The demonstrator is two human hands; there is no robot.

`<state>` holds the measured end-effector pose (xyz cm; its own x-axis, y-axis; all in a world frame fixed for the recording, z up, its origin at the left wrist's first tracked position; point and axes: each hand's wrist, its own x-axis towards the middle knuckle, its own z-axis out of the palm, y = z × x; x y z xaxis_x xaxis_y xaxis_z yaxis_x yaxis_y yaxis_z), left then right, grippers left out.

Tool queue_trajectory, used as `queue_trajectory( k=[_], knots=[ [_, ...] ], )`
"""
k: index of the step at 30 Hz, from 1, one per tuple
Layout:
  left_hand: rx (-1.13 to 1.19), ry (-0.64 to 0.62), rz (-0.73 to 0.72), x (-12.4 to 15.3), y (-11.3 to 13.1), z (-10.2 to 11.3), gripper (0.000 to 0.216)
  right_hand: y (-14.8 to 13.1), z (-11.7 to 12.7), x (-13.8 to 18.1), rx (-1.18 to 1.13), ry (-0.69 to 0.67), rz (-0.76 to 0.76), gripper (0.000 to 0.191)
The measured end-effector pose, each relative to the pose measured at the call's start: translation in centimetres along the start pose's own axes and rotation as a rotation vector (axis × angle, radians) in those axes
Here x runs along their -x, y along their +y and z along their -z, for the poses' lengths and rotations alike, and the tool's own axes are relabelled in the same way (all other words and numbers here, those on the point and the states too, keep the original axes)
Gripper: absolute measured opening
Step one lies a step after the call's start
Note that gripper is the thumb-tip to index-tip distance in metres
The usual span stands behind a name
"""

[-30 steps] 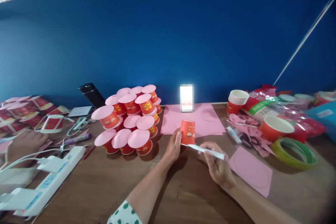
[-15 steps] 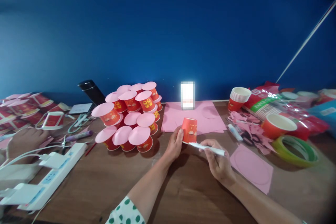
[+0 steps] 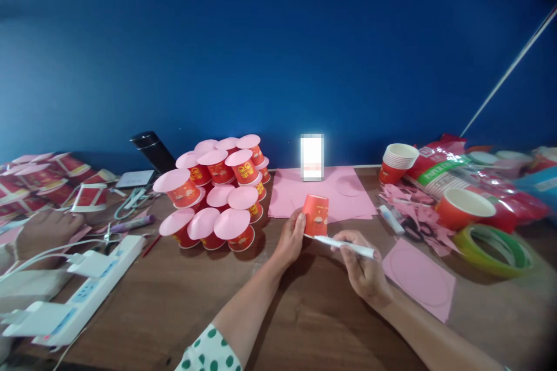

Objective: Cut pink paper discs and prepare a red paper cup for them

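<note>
An orange-red paper cup [image 3: 317, 214] with small gold figures is gripped at its left side by my left hand [image 3: 292, 237]. Its pale rim faces down, above the brown table. Between the fingers of my right hand [image 3: 363, 269] lies a slim white pen [image 3: 350, 246]. The pen's tip meets the cup's lower edge, near the rim. Whether it leaves any mark or glue there cannot be seen. Behind the cup lie sheets of pink paper [image 3: 287, 191].
Left of my hands stand stacked cups topped with pink paper discs [image 3: 232, 224]. A power strip [image 3: 87, 295] and another person's hand [image 3: 50, 235] are farther left. To the right are nested cups [image 3: 391, 173], paper scraps [image 3: 400, 200], tape [image 3: 491, 266] and a pink sheet [image 3: 420, 278].
The view has shifted very slightly. Both hands keep the same hold on the cup and the white pen, with the tip still at the rim.
</note>
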<state>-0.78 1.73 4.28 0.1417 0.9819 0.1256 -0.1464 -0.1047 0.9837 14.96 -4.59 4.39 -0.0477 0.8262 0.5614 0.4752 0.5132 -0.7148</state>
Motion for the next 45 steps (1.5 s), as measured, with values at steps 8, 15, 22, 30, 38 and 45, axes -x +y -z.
queue_trajectory(
  k=[8, 15, 22, 30, 38, 45],
  knots=[
    [-0.021, -0.005, -0.002, 0.0, -0.2, 0.1, 0.037, 0.0, 0.0, 0.1, 0.007, -0.017, -0.002, 0.021],
    [-0.043, -0.011, -0.024, 0.0, 0.0, 0.0, 0.037, 0.0, -0.1, 0.0, 0.013, -0.014, 0.000, 0.019],
    [-0.036, 0.013, -0.016, 0.0, 0.0, 0.0, 0.035, 0.1, -0.1, 0.0, 0.024, -0.012, -0.006, 0.019],
    [-0.123, 0.005, -0.033, 0.0, -0.5, 0.3, 0.039, 0.1, 0.0, -0.1, 0.031, 0.004, 0.001, 0.019],
    [-0.114, 0.010, -0.063, -0.1, -0.8, 0.5, 0.040, 0.2, 0.2, -0.2, 0.013, 0.005, 0.003, 0.016],
    [-0.072, 0.064, -0.049, -0.2, -1.1, 0.6, 0.037, 0.1, 0.3, -0.3, -0.007, 0.015, -0.011, 0.016]
  ],
)
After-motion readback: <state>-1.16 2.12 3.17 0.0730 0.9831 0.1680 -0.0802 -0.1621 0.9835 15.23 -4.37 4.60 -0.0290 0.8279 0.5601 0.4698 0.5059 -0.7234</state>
